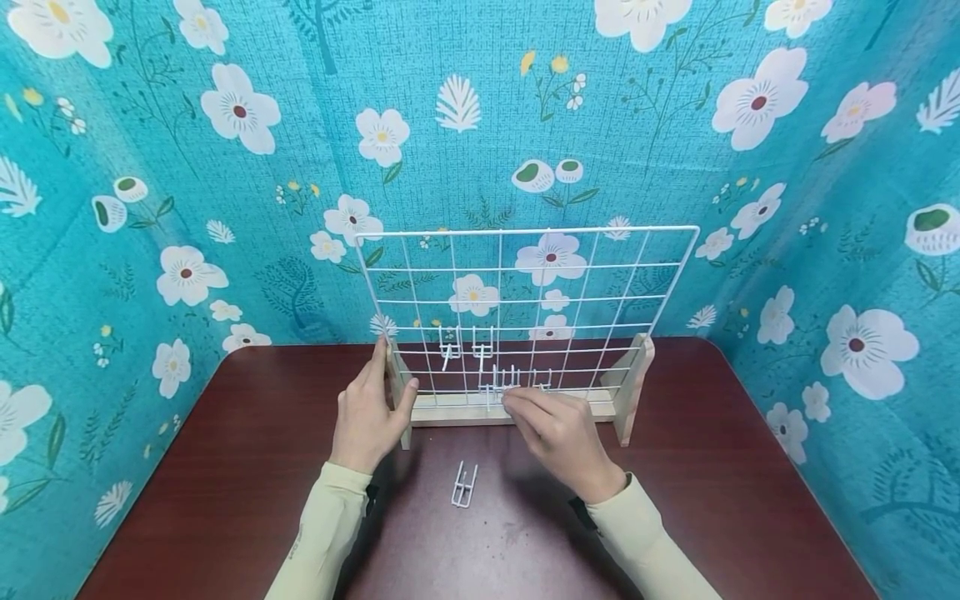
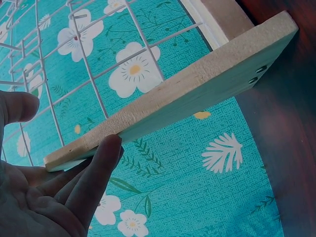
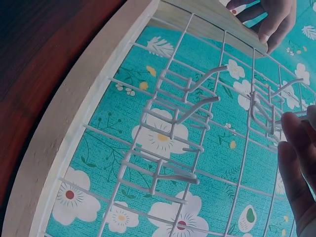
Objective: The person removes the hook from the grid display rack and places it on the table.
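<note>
Loose hook (image 1: pixel 464 487), lower centre of head view: judged light, stiff, slick; grasp by its sides. Right hand (image 1: pixel 558 433): fingertips bunched, pinch indeterminable. Left hand (image 1: pixel 371 421): thumb spread, fingers against wooden stand (image 2: pixel 197 74).

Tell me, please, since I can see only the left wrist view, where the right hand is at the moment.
Observer: The right hand is in front of the wire grid, its fingertips close to the hung hooks.
Operator: Thank you; could you tell me whether any hook is off the grid?
Observer: Yes, one loose hook lies on the table, in front of the grid.
Operator: And how many hooks hang in the lower row, please?
Observer: Three, side by side, as the right wrist view shows.
</note>
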Demonstrator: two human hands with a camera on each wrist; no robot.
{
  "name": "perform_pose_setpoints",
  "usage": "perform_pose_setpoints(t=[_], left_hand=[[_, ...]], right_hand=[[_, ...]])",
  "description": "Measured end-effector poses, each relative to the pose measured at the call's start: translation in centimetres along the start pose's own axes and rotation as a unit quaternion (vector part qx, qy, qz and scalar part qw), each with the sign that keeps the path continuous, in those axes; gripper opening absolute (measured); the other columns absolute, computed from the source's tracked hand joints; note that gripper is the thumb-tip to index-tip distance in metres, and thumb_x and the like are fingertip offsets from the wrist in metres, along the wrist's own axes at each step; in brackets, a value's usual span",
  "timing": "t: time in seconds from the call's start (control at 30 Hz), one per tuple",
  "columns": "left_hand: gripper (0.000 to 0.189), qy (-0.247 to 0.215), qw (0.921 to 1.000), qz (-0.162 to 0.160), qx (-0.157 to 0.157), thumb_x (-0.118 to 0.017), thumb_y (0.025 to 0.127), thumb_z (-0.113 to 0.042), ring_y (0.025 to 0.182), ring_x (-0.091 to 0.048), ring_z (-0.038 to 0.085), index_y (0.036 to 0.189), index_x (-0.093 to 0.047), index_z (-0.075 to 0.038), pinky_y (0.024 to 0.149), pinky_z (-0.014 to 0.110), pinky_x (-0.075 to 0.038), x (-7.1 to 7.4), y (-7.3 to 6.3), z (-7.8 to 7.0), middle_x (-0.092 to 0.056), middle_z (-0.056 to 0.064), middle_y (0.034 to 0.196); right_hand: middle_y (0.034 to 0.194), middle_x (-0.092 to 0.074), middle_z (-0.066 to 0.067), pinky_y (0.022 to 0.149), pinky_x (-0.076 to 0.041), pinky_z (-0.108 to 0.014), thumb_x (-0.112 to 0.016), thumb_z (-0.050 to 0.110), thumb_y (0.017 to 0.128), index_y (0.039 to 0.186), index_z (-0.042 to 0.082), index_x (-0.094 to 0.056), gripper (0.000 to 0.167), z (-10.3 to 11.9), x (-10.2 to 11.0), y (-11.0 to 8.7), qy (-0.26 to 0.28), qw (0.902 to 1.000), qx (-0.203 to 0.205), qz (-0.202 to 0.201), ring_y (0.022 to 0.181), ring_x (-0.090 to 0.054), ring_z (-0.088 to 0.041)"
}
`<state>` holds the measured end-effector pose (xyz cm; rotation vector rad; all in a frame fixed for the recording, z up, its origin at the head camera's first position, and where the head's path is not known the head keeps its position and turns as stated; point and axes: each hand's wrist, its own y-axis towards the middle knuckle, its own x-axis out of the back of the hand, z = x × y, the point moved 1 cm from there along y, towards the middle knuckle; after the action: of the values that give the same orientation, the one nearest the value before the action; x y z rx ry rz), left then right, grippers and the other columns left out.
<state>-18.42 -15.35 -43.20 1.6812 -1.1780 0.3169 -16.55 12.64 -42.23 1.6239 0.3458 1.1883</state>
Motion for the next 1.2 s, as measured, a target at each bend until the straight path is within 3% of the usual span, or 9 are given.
perform_pose_setpoints(t=[0.67,1.2], left_hand=[[0.080,-0.002,1.0000,0.003,0.007,-0.073,0.094,-0.034,0.081,-0.072,0.034,0.160,-0.039,-0.003,0.073,0.055,-0.061,0.0,0.0,0.0,-0.073,0.022,0.120],[0.079,-0.002,1.0000,0.001,0.003,-0.073,0.094,-0.034,0.081,-0.072,0.033,0.159,-0.040,-0.002,0.072,0.055,-0.061,-0.1,0.1,0.0,-0.073,0.022,0.118]], right_hand=[[0.097,-0.081,-0.006,0.073,-0.063,-0.031,-0.063,0.013,0.103,0.099,0.006,-0.081,0.019,0.6,-0.3,-0.7,0.009,0.9997,0.014,0.019,0.083,-0.079,-0.017],[0.097,-0.081,-0.003,0.070,-0.062,-0.030,-0.057,0.021,0.107,0.099,0.008,-0.081,0.028,0.9,-0.5,-1.6,0.013,0.9996,0.017,0.019,0.082,-0.079,-0.016]])
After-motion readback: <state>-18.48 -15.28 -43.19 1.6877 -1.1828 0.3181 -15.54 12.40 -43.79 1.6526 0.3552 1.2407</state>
